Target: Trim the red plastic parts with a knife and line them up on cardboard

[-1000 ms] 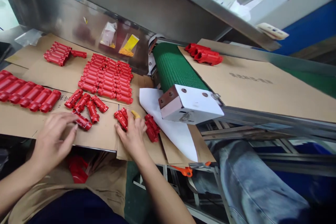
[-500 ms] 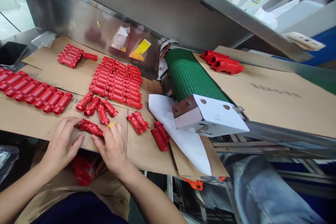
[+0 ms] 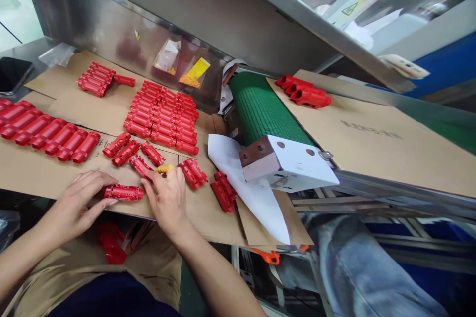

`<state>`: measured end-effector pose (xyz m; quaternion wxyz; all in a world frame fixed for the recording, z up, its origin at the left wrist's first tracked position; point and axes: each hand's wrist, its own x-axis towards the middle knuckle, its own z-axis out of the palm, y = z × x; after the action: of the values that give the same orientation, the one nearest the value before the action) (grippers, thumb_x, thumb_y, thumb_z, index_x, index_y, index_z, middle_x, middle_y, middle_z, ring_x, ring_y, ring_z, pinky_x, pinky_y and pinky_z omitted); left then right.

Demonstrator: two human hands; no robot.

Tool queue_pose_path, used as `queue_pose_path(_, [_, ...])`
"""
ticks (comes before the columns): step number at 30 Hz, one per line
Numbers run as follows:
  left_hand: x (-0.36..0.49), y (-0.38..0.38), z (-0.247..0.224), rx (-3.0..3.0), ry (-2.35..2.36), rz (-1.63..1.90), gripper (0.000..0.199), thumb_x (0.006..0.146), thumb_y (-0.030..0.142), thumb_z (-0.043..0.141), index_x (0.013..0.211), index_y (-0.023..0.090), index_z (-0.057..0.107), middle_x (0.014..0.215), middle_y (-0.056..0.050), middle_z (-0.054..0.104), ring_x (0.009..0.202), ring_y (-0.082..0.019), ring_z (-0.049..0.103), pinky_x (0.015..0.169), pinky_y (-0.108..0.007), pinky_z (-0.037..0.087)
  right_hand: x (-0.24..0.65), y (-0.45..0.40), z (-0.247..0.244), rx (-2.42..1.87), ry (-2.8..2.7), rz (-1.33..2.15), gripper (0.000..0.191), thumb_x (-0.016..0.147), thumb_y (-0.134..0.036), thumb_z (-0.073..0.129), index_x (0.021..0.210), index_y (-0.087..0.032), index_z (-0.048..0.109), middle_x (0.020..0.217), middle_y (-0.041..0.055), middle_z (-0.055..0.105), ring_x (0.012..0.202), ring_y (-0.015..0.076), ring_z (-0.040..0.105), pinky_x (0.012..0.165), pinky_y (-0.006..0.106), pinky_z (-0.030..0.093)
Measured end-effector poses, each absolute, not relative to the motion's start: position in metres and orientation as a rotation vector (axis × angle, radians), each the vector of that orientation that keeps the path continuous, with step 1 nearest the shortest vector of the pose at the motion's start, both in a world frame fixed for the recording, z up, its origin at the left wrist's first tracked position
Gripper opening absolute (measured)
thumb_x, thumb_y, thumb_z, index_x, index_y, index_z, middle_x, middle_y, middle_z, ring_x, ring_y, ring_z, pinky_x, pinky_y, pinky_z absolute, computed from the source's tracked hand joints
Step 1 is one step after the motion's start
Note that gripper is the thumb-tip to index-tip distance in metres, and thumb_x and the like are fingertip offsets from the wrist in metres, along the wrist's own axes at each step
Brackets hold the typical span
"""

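Note:
A red plastic tube (image 3: 124, 192) with slots and ribs lies crosswise at the cardboard's front edge. My left hand (image 3: 84, 198) pinches its left end between thumb and fingers. My right hand (image 3: 168, 199), with a yellow band (image 3: 164, 169) around a finger, is closed at the lower end of a second red tube (image 3: 140, 164); the fingertips hide that end. Close by lie three more loose tubes, one of them a red tube (image 3: 152, 153) just above my right hand. To the right are a red pair (image 3: 192, 173) and another red pair (image 3: 223, 192).
Rows of red tubes (image 3: 161, 116) cover the middle of the cardboard, with a slanting row (image 3: 61, 138) at left. A green conveyor belt (image 3: 266, 109) ends in a white metal box (image 3: 290, 163). White paper (image 3: 251, 190) sticks out below. Small bags (image 3: 195, 72) lean on the metal wall.
My right hand has left the tube in my left hand and moved to another loose tube. The tube in my left hand has turned more level and sits slightly lower.

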<state>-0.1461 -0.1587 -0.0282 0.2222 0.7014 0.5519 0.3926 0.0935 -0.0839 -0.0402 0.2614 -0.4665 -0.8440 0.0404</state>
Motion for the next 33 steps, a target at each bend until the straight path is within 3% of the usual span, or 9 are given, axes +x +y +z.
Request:
queue_pose_path(5, [-0.145,-0.162,-0.03,1.863,1.547,1.1,0.023,0.094,0.045,0.076,0.112,0.031,0.08,0.106,-0.007,0.084,0.102,-0.032,0.076,0.096,-0.04,0.049,0.106,-0.095,-0.041,-1.172,-2.212,0.432,0.012,0.105,-0.022,0.065,0.114,-0.023,0.073,0.107,0.0098,0.072,0.101,0.028,0.067,0.094,0.043,0.058])
queue_pose_path(10, [-0.141,-0.16,-0.034,1.908,1.522,1.127,0.023,0.094,0.044,0.076,0.113,0.033,0.08,0.105,-0.007,0.085,0.102,-0.034,0.075,0.096,-0.041,0.046,0.114,-0.089,-0.049,-1.182,-2.117,0.526,0.036,0.1,-0.022,0.072,0.133,-0.019,0.059,0.121,0.0134,0.074,0.111,0.0276,0.073,0.093,0.04,0.064])
queue_pose_path(15, [-0.138,-0.157,-0.035,2.009,1.472,1.131,0.023,0.096,0.036,0.076,0.119,0.031,0.077,0.107,-0.006,0.084,0.101,-0.031,0.075,0.096,-0.038,0.043,0.113,-0.089,-0.052,-1.172,-2.069,0.58,0.037,0.1,-0.021,0.072,0.133,-0.02,0.055,0.124,0.0138,0.073,0.117,0.0275,0.073,0.099,0.042,0.064])
queue_pose_path(21, [-0.14,-0.157,-0.038,1.976,1.463,1.16,0.026,0.095,0.037,0.076,0.121,0.036,0.077,0.108,-0.004,0.084,0.102,-0.031,0.074,0.097,-0.038,0.044,0.147,-0.095,-0.022,-1.12,-2.018,0.259,0.03,0.104,-0.023,0.068,0.134,-0.023,0.062,0.117,0.0121,0.076,0.107,0.0269,0.074,0.095,0.042,0.063])
queue_pose_path(27, [-0.143,-0.158,-0.046,2.072,1.472,1.136,0.026,0.098,0.041,0.071,0.123,0.034,0.073,0.109,-0.005,0.083,0.104,-0.032,0.073,0.097,-0.04,0.044,0.209,-0.057,-0.029,-1.563,-1.86,-0.032,0.034,0.107,-0.034,0.057,0.133,-0.015,0.07,0.121,0.0183,0.078,0.109,0.0314,0.073,0.098,0.049,0.059])
queue_pose_path(33, [-0.147,-0.162,-0.056,2.236,1.501,0.998,0.031,0.106,0.046,0.06,0.132,0.03,0.063,0.118,-0.008,0.078,0.112,-0.031,0.07,0.101,-0.042,0.044,0.222,-0.035,-0.049,-1.66,-1.977,0.03,0.032,0.102,-0.021,0.051,0.109,-0.015,0.082,0.101,0.0173,0.079,0.1,0.0329,0.068,0.094,0.05,0.054])
